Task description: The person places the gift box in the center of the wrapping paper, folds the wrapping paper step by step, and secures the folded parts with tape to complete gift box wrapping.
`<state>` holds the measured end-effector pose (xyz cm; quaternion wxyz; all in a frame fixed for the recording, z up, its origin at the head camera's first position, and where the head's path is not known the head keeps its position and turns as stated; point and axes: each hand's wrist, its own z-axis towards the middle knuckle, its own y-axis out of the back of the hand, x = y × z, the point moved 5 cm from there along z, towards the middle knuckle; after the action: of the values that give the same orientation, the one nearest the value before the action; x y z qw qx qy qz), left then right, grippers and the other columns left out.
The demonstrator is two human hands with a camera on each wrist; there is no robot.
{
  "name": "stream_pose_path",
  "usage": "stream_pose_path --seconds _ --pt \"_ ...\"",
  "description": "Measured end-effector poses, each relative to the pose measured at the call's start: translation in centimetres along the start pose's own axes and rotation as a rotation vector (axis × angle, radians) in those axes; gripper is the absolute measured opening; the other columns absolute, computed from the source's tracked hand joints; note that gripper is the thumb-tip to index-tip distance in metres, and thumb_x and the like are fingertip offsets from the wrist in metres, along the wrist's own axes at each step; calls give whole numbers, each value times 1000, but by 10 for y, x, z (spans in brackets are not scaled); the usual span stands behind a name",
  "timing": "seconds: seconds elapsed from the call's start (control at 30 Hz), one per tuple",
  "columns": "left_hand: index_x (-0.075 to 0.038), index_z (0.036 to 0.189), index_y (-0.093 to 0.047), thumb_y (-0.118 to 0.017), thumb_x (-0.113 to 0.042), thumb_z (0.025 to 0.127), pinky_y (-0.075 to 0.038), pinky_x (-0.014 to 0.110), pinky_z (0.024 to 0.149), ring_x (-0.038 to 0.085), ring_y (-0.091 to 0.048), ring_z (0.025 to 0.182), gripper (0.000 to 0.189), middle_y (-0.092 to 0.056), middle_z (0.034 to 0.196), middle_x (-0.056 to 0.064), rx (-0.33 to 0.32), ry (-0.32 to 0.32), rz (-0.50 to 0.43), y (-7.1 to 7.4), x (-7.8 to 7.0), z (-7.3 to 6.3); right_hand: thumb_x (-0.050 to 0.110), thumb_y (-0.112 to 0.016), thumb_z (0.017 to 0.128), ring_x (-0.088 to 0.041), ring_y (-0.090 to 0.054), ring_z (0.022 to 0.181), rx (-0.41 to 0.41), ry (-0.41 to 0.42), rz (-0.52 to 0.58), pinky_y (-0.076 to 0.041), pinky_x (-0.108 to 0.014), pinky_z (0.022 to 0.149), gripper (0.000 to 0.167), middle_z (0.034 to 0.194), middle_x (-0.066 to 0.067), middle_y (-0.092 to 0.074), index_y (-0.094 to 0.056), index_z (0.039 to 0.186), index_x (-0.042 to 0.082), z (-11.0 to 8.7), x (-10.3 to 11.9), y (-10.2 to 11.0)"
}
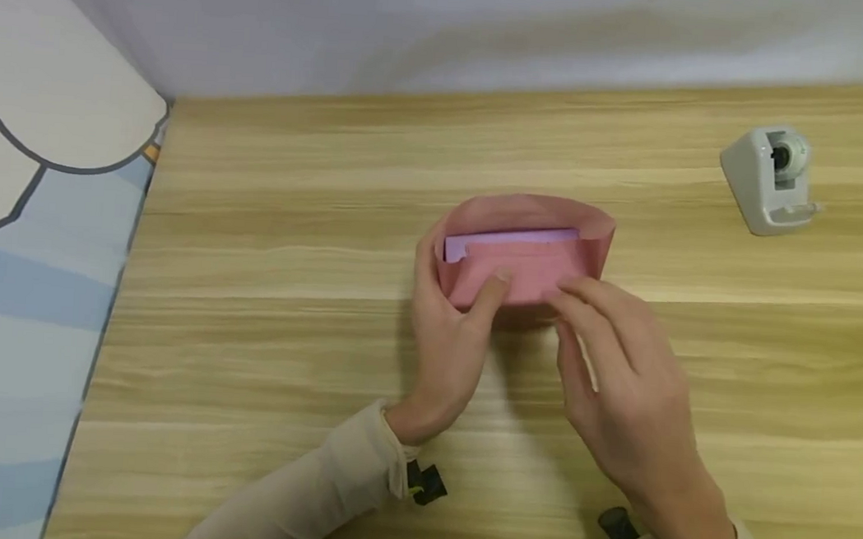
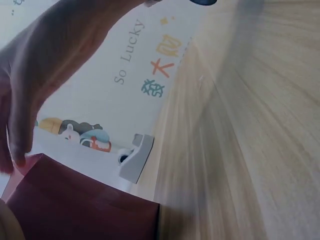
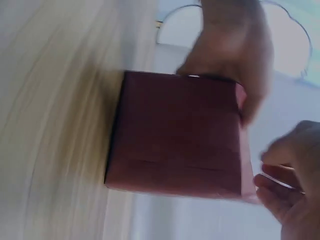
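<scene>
Pink paper is wrapped round a lavender box, whose top edge shows inside the paper's open upper end. The wrapped box stands upright on the table. My left hand grips its left side, the thumb lying on the folded-in front flap. On the other side, my right hand has its fingertips at the right part of that flap, fingers lightly bent. The right wrist view shows a gap between that hand's thumb and fingers beside the paper's edge. Most left fingers are hidden behind the box.
A white tape dispenser with a roll of clear tape stands at the back right of the wooden table. A pale wall or partition rises behind the table, and a printed panel borders it at left.
</scene>
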<state>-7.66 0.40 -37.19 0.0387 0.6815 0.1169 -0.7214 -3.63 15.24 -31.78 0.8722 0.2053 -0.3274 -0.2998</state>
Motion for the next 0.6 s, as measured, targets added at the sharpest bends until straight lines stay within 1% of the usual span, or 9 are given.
stream_pose_path --seconds 0.03,0.07,0.13,0.17,0.27,0.4,0.5,0.57,0.6 --pt "-17 154 -42 -67 -5 96 -44 35 119 12 -54 138 64 -54 151 -2 1 -10 -2 0 -1 1 -1 -57 100 -43 -65 114 62 58 -27 -46 -34 113 26 121 -25 -71 -70 121 -8 1 2 -3" --pt "-17 153 -42 -67 -4 96 -44 35 119 12 -53 138 63 -54 151 -2 5 -17 -7 1 -1 1 -2 -54 101 -42 -66 116 132 94 -52 -45 -35 116 29 124 -24 -71 -70 124 -8 1 2 -6" --pt "-17 152 -43 -66 -3 97 -43 34 119 12 -52 139 61 -54 151 -2 14 -27 -11 0 -2 2 -3 -50 101 -41 -64 122 239 120 -103 -43 -38 118 34 130 -23 -70 -67 130 -7 2 1 -11" --pt "-17 152 -43 -65 -3 98 -43 33 120 11 -52 140 61 -54 151 -2 17 -28 -16 0 -3 2 -5 -50 99 -41 -63 124 273 122 -126 -42 -40 119 37 132 -23 -69 -66 132 -6 2 1 -13" --pt "-17 152 -44 -64 -2 98 -43 30 119 9 -48 144 59 -51 153 -3 18 -10 -38 -2 -3 2 -8 -50 94 -42 -62 126 311 121 -169 -43 -44 118 45 138 -24 -67 -63 137 -6 2 1 -16" --pt "-17 148 -48 -61 0 99 -44 29 119 10 -48 145 53 -52 151 -3 -31 8 -71 -4 -3 4 -8 -49 94 -44 -60 126 327 135 -232 -46 -49 115 49 139 -25 -65 -60 142 -5 2 4 -22" --pt "-15 145 -50 -59 0 101 -43 29 119 12 -52 142 48 -56 147 -1 -67 -4 -95 -6 -3 7 -8 -48 93 -46 -58 125 340 139 -270 -47 -51 112 52 138 -27 -64 -57 144 -6 2 6 -27" --pt "-14 145 -51 -59 1 101 -43 29 119 13 -53 140 47 -57 146 1 -86 -18 -100 -6 -3 8 -8 -49 90 -46 -58 125 330 129 -256 -46 -52 112 54 137 -27 -64 -58 143 -6 2 6 -29" --pt "-13 145 -51 -59 1 101 -44 30 119 13 -54 139 47 -57 145 2 -94 -22 -103 -6 -2 8 -9 -50 89 -46 -57 125 313 109 -214 -46 -51 113 54 136 -27 -64 -59 142 -6 3 5 -28"
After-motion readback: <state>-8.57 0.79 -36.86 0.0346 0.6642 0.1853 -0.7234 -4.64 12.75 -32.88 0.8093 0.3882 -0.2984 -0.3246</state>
